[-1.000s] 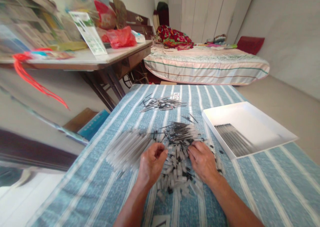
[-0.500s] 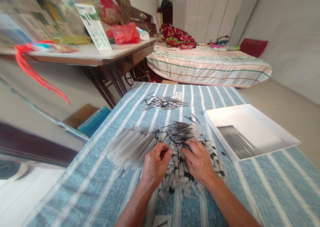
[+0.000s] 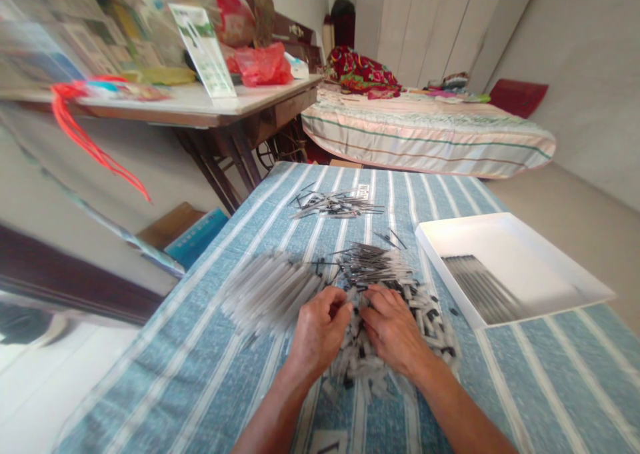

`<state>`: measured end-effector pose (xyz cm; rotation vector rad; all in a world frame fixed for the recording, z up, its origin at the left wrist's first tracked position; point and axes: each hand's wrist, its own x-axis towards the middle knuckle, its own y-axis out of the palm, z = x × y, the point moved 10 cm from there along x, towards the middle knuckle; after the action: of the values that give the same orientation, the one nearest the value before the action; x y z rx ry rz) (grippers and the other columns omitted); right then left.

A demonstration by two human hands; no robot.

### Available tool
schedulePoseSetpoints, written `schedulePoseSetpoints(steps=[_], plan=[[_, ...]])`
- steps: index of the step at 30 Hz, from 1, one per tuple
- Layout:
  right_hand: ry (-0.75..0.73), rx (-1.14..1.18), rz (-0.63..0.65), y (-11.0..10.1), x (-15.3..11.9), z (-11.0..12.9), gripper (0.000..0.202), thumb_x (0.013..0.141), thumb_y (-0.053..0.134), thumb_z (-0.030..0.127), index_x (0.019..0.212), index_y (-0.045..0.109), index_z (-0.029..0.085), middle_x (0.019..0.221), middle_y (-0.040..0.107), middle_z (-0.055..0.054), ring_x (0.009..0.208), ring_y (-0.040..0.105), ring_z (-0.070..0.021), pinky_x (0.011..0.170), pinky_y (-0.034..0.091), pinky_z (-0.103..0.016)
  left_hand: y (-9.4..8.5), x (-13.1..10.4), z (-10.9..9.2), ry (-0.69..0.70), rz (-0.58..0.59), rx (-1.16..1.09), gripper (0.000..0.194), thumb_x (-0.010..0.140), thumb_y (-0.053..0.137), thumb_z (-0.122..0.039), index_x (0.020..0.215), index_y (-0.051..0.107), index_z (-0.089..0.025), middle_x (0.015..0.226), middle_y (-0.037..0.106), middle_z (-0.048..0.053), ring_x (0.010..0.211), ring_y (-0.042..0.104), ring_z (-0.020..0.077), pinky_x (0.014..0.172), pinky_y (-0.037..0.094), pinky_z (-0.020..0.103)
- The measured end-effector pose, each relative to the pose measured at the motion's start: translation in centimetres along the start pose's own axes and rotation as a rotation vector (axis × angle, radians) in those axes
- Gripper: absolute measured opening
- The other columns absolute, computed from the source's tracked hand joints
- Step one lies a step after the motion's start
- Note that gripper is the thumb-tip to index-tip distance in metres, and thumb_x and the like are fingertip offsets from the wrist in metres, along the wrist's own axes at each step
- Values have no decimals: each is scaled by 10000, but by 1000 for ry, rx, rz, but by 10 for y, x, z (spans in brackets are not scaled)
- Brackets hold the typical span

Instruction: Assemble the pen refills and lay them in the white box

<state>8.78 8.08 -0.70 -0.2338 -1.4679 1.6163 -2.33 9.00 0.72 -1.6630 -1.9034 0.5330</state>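
My left hand (image 3: 323, 324) is closed in a pinch over a pile of small white and black pen caps (image 3: 365, 367). Whatever lies between its thumb and forefinger is too small to make out. Close beside it, my right hand (image 3: 393, 324) has its fingers bent together at the same pile, and its fingertips hide what they grip. Left of the hands lies a stack of whitish translucent pen barrels (image 3: 273, 291). Just beyond the fingers is a bunch of thin dark pen refills (image 3: 367, 261) with pale parts.
A shallow white box (image 3: 545, 267) on the right holds a row of grey pens (image 3: 477, 287). Farther back, a loose heap of thin refills (image 3: 337, 204) lies on the striped tablecloth (image 3: 200, 374). A cluttered desk (image 3: 245, 107) stands at left, a bed (image 3: 425, 131) behind.
My two hands have drawn closer together over the caps, and the right fingers have curled in. The whole view has shifted slightly, with the surroundings now farther right.
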Motion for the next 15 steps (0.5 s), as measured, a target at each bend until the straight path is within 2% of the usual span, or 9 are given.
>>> schedulePoseSetpoints(steps=[4, 7, 10, 13, 15], plan=[[-13, 37, -111, -15, -3, -3, 187, 817, 484, 107, 805, 659, 171, 999, 589, -107, 1078, 467, -243, 867, 427, -401, -1, 0, 3, -4, -14, -14, 102, 758, 515, -267, 744, 569, -182, 633, 589, -30, 589, 564, 119, 565, 436, 202], [50, 193, -217, -29, -7, -14, 197, 829, 475, 120, 819, 663, 179, 890, 614, -86, 909, 547, -194, 769, 472, -335, -1, 0, 3, 0, -12, -20, 108, 763, 518, -275, 748, 569, -181, 636, 593, -31, 593, 565, 118, 570, 436, 203], [234, 501, -324, -36, -14, -37, 126, 807, 535, 170, 775, 656, 178, 766, 639, -50, 744, 587, -159, 672, 489, -286, 3, -1, 1, 10, 18, -44, 101, 764, 518, -263, 748, 572, -178, 633, 596, -30, 589, 565, 117, 564, 432, 200], [500, 861, -397, -27, -26, -62, 89, 755, 616, 234, 702, 635, 165, 714, 659, -34, 630, 600, -145, 570, 492, -256, 9, -3, -7, 52, 71, -47, 93, 767, 514, -243, 746, 574, -176, 626, 585, -29, 578, 551, 112, 552, 419, 199], [621, 1080, -440, -20, -31, -71, 118, 723, 654, 267, 703, 624, 154, 696, 668, -33, 575, 597, -138, 521, 488, -247, 13, -4, -14, 90, 107, -37, 87, 770, 511, -227, 750, 578, -174, 642, 581, -25, 592, 546, 111, 567, 416, 202]])
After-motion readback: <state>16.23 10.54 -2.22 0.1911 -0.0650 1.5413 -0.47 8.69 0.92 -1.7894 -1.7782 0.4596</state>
